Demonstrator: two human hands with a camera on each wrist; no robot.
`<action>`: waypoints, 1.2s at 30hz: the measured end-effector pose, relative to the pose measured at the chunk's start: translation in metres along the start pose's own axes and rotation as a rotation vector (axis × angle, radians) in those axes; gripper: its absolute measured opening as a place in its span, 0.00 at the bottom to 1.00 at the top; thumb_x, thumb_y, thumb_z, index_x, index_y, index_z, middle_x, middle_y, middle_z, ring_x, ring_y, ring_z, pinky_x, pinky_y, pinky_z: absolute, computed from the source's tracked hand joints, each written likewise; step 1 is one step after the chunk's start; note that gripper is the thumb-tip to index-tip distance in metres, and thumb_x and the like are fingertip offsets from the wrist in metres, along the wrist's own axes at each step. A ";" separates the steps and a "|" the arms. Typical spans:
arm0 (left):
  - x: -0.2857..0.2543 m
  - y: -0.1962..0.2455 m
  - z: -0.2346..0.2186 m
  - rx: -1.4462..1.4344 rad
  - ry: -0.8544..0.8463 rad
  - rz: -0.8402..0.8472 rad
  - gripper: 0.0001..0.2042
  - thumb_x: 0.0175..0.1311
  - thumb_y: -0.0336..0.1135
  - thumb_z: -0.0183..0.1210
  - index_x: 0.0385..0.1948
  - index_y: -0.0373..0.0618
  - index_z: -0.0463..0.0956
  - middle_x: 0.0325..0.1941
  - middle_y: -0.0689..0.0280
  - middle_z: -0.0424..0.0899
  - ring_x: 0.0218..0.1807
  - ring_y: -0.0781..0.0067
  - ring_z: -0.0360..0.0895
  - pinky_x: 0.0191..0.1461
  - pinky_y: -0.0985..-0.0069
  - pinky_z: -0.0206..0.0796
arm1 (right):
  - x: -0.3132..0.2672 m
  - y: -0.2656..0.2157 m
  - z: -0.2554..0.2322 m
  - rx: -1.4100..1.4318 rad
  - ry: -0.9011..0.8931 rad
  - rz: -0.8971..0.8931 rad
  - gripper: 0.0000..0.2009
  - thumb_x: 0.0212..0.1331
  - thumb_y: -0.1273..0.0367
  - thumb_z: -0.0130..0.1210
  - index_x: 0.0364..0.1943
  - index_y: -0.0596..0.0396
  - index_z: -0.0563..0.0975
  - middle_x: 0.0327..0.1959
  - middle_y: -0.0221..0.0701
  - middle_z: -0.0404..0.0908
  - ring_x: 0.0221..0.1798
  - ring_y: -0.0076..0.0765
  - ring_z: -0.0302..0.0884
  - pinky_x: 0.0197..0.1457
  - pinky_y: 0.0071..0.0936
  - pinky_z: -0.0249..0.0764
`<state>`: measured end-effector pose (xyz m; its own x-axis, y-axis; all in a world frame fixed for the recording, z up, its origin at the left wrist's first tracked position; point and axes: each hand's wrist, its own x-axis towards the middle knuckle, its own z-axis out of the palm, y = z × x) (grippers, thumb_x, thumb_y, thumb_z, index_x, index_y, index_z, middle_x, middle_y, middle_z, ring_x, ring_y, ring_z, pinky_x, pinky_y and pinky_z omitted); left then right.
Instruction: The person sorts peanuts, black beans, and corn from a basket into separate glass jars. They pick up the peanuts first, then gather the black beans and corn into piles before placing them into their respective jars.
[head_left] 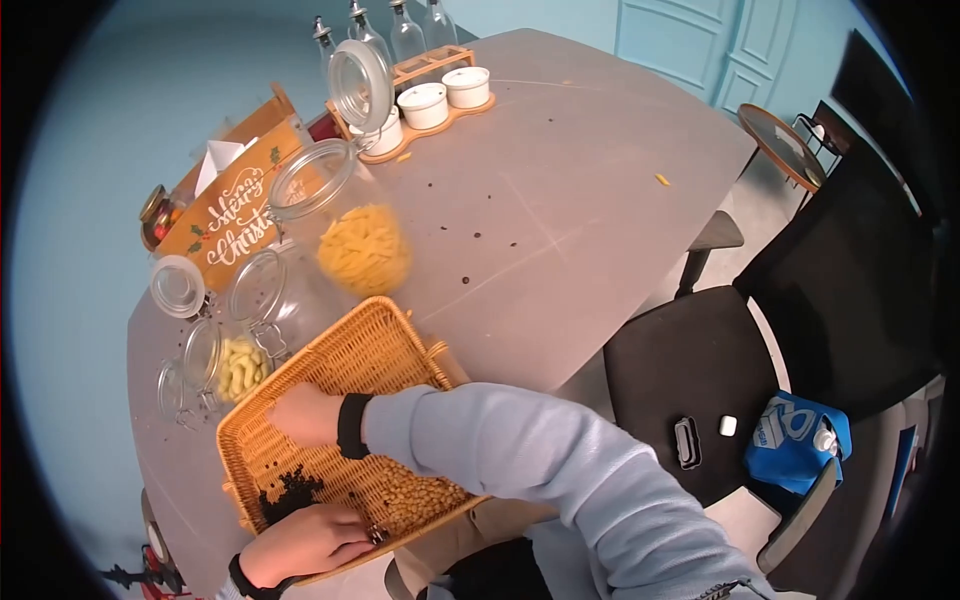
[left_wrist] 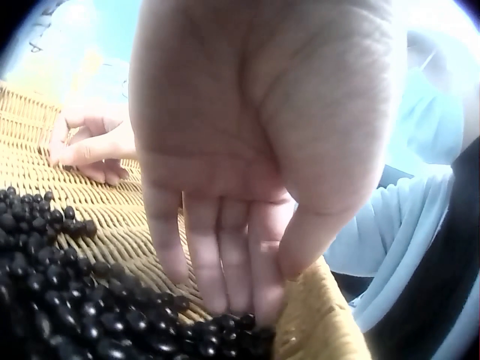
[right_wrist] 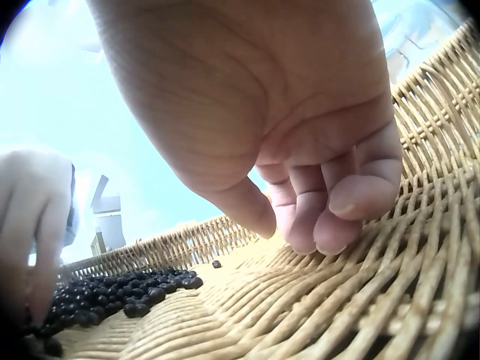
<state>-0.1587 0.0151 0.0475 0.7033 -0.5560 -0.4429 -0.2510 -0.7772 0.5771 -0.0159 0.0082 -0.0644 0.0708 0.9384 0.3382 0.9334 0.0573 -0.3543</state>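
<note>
The wicker basket (head_left: 375,345) holds black beans (head_left: 290,490) near its lower left corner and pale yellow beans (head_left: 415,495) along its near side. My left hand (head_left: 310,540) reaches over the near rim; in the left wrist view its extended fingers (left_wrist: 236,262) touch the black beans (left_wrist: 90,307). Further in, my right hand (head_left: 305,415) is low over the bare weave. Its fingers (right_wrist: 307,210) curl down to the basket floor (right_wrist: 247,307) in the right wrist view, with nothing visible in them.
Beyond the basket stand open glass jars, one with yellow pasta (head_left: 365,250), another with pale curved pieces (head_left: 242,370). A Christmas box (head_left: 235,215), white ramekins (head_left: 423,105) and bottles (head_left: 408,40) are farther back. Dark specks dot the grey table (head_left: 580,250). A black chair (head_left: 690,370) is at right.
</note>
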 end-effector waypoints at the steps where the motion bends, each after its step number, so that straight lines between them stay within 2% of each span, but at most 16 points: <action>1: 0.000 0.001 -0.004 0.078 -0.056 -0.051 0.07 0.57 0.33 0.54 0.28 0.41 0.77 0.29 0.61 0.75 0.34 0.58 0.73 0.38 0.69 0.67 | 0.002 0.002 0.010 0.010 0.111 0.004 0.06 0.41 0.71 0.52 0.26 0.57 0.76 0.21 0.36 0.78 0.26 0.42 0.77 0.27 0.36 0.72; 2: 0.000 0.000 -0.005 0.076 -0.057 -0.046 0.07 0.57 0.33 0.54 0.28 0.41 0.77 0.29 0.61 0.75 0.34 0.58 0.73 0.38 0.69 0.67 | 0.003 0.001 0.013 0.020 0.224 0.008 0.04 0.39 0.70 0.54 0.20 0.54 0.77 0.18 0.34 0.77 0.23 0.40 0.77 0.24 0.36 0.70; 4: 0.003 -0.002 -0.008 0.058 0.162 -0.050 0.06 0.53 0.34 0.57 0.27 0.42 0.77 0.26 0.62 0.73 0.32 0.58 0.72 0.37 0.69 0.66 | 0.006 0.003 0.017 -0.012 0.196 0.037 0.04 0.39 0.69 0.55 0.20 0.52 0.78 0.19 0.33 0.78 0.25 0.39 0.77 0.23 0.36 0.70; 5: 0.006 0.000 -0.009 0.117 0.262 -0.069 0.07 0.51 0.34 0.58 0.29 0.43 0.77 0.28 0.62 0.73 0.34 0.58 0.72 0.38 0.68 0.66 | 0.006 0.001 0.011 -0.002 0.110 0.015 0.06 0.40 0.70 0.54 0.24 0.56 0.77 0.21 0.36 0.78 0.26 0.41 0.77 0.26 0.36 0.71; 6: 0.009 -0.002 -0.007 0.116 0.257 -0.053 0.07 0.51 0.34 0.58 0.29 0.43 0.77 0.28 0.62 0.73 0.34 0.58 0.72 0.38 0.68 0.66 | 0.004 0.001 0.005 0.007 0.024 -0.005 0.09 0.41 0.71 0.54 0.29 0.60 0.75 0.23 0.39 0.78 0.28 0.43 0.78 0.30 0.37 0.73; 8: 0.013 -0.008 -0.002 0.263 0.367 -0.161 0.07 0.51 0.33 0.58 0.31 0.44 0.76 0.33 0.62 0.73 0.39 0.59 0.71 0.40 0.68 0.66 | 0.001 0.001 0.000 0.009 0.035 0.009 0.08 0.40 0.71 0.55 0.27 0.58 0.75 0.23 0.38 0.78 0.28 0.43 0.78 0.29 0.36 0.73; 9: 0.013 -0.010 -0.003 0.232 0.318 -0.155 0.08 0.51 0.32 0.58 0.32 0.44 0.75 0.36 0.62 0.72 0.42 0.59 0.70 0.41 0.68 0.66 | 0.001 0.000 0.000 0.010 0.055 0.006 0.08 0.39 0.71 0.55 0.27 0.58 0.75 0.23 0.38 0.78 0.28 0.43 0.78 0.29 0.36 0.73; 13: 0.007 -0.012 -0.001 0.186 0.244 -0.184 0.07 0.51 0.32 0.58 0.30 0.42 0.75 0.35 0.61 0.72 0.39 0.59 0.70 0.40 0.67 0.66 | 0.000 0.001 -0.006 0.015 0.051 -0.009 0.09 0.40 0.72 0.54 0.29 0.59 0.74 0.23 0.38 0.78 0.28 0.44 0.78 0.29 0.37 0.73; 16: 0.001 -0.016 0.004 0.026 0.201 -0.119 0.06 0.52 0.33 0.58 0.28 0.42 0.75 0.30 0.60 0.73 0.35 0.58 0.71 0.38 0.67 0.65 | 0.001 0.004 0.001 0.031 0.025 -0.006 0.10 0.41 0.72 0.53 0.32 0.59 0.73 0.23 0.39 0.78 0.28 0.45 0.78 0.29 0.37 0.73; 18: -0.010 -0.023 0.008 -0.025 0.085 -0.050 0.06 0.52 0.34 0.58 0.26 0.41 0.76 0.24 0.60 0.73 0.31 0.56 0.72 0.36 0.66 0.65 | 0.003 0.003 0.000 0.038 0.029 -0.002 0.11 0.42 0.72 0.52 0.33 0.59 0.73 0.23 0.40 0.78 0.28 0.45 0.78 0.29 0.38 0.73; 24: -0.033 -0.027 0.015 0.086 0.117 0.005 0.08 0.56 0.36 0.54 0.22 0.42 0.74 0.20 0.61 0.73 0.30 0.58 0.71 0.34 0.67 0.63 | -0.010 0.000 -0.019 0.084 0.031 0.026 0.09 0.44 0.71 0.51 0.31 0.59 0.70 0.20 0.43 0.76 0.27 0.50 0.76 0.29 0.43 0.71; 28: -0.050 -0.017 0.029 0.113 0.280 -0.039 0.07 0.54 0.36 0.56 0.24 0.43 0.75 0.23 0.64 0.74 0.33 0.63 0.72 0.40 0.71 0.64 | -0.012 -0.001 -0.022 0.118 -0.024 0.031 0.08 0.48 0.70 0.48 0.32 0.57 0.70 0.20 0.41 0.76 0.26 0.48 0.76 0.28 0.42 0.70; 31: -0.058 0.000 0.031 0.353 0.391 -0.088 0.07 0.49 0.36 0.58 0.26 0.45 0.75 0.29 0.69 0.76 0.37 0.69 0.74 0.47 0.72 0.64 | -0.011 0.000 -0.024 0.153 -0.039 0.062 0.07 0.51 0.68 0.46 0.32 0.55 0.68 0.17 0.41 0.74 0.24 0.49 0.74 0.26 0.43 0.68; 33: -0.063 0.006 0.036 0.361 0.462 -0.168 0.07 0.50 0.35 0.58 0.29 0.44 0.76 0.32 0.68 0.77 0.40 0.68 0.74 0.50 0.70 0.63 | -0.010 -0.001 -0.029 0.171 -0.096 0.116 0.06 0.53 0.67 0.45 0.32 0.53 0.69 0.18 0.39 0.73 0.24 0.49 0.73 0.28 0.43 0.68; 35: -0.066 0.010 0.043 0.362 0.535 -0.247 0.08 0.52 0.35 0.58 0.32 0.44 0.77 0.35 0.66 0.78 0.43 0.66 0.74 0.53 0.68 0.62 | -0.012 -0.002 -0.037 0.145 -0.129 0.072 0.06 0.53 0.67 0.46 0.32 0.53 0.69 0.19 0.39 0.73 0.25 0.49 0.73 0.28 0.43 0.68; 36: -0.066 0.012 0.048 0.346 0.641 -0.303 0.09 0.51 0.35 0.58 0.33 0.44 0.77 0.37 0.66 0.78 0.45 0.65 0.74 0.54 0.66 0.62 | -0.013 -0.005 -0.043 0.124 -0.150 0.039 0.07 0.53 0.66 0.46 0.31 0.54 0.69 0.20 0.39 0.73 0.26 0.49 0.73 0.29 0.43 0.68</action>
<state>-0.2396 0.0286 0.0509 0.9941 -0.1088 -0.0038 -0.1058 -0.9738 0.2015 -0.0063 -0.0186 -0.0298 0.0442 0.9806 0.1912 0.8797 0.0525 -0.4727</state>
